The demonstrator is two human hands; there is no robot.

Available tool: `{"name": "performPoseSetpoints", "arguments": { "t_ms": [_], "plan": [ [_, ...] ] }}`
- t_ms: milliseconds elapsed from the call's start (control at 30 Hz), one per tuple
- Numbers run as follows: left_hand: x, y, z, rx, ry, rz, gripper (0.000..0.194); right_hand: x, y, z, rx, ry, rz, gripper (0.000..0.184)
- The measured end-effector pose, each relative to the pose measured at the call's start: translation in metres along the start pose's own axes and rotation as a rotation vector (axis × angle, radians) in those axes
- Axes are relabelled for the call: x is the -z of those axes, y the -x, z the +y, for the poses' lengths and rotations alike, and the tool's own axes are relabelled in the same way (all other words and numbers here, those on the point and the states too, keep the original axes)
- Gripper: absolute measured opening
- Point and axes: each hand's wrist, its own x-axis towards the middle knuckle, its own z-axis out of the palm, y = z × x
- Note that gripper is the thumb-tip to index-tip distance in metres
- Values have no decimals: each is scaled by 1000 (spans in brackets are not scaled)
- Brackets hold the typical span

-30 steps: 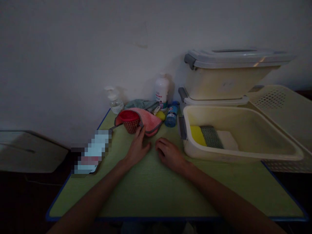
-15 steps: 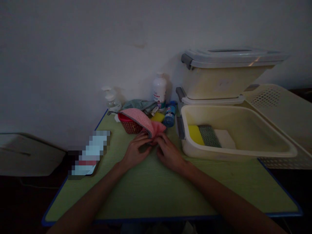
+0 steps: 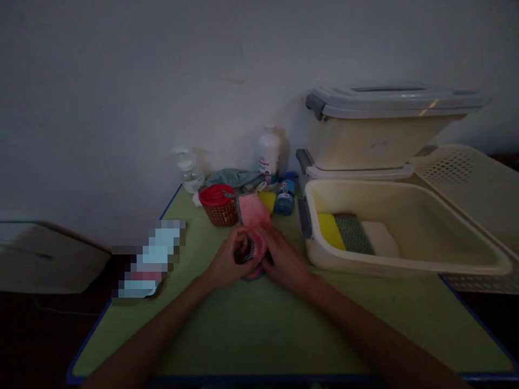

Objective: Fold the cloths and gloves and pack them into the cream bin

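Hands, left hand (image 3: 227,262) and right hand (image 3: 286,262), both pinching a soft pink cloth with dark checked trim (image 3: 252,208), bunched between them just beside a brown woven basket with red lining (image 3: 219,209). Farther back I've got a white plastic bottle (image 3: 268,154) with red label print and a translucent blue bottle (image 3: 285,198); lettering's too small for me.
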Motion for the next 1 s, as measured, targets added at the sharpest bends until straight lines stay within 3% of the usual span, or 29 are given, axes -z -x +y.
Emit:
{"name": "performPoseSetpoints", "arguments": {
  "t_ms": [133, 267, 433, 533, 633, 800, 1000],
  "plan": [
    [1, 0, 0, 4, -97, 24, 58, 4, -2, -4, 20, 50, -121, 39],
    [5, 0, -2, -146, -346, 23, 73, 3, 0, -3, 77, 51, -141, 35],
    [11, 1, -7, -176, -516, -140, 85, 4, 2, 0, 213, 29, -182, 29],
    [12, 1, -6, -165, -484, -255, 79, 7, 3, -1, 244, 44, -210, 25],
    [13, -1, 0, -140, -409, -281, 63, 8, 4, -4, 247, 39, -178, 29],
    [14, -4, 6, -181, -284, -221, 22, 2, 7, -6, 193, -17, 58, 28],
    [11, -5, 0, -160, -325, -110, 13, -1, 4, -2, 42, -34, 188, 28]
  ]
}}
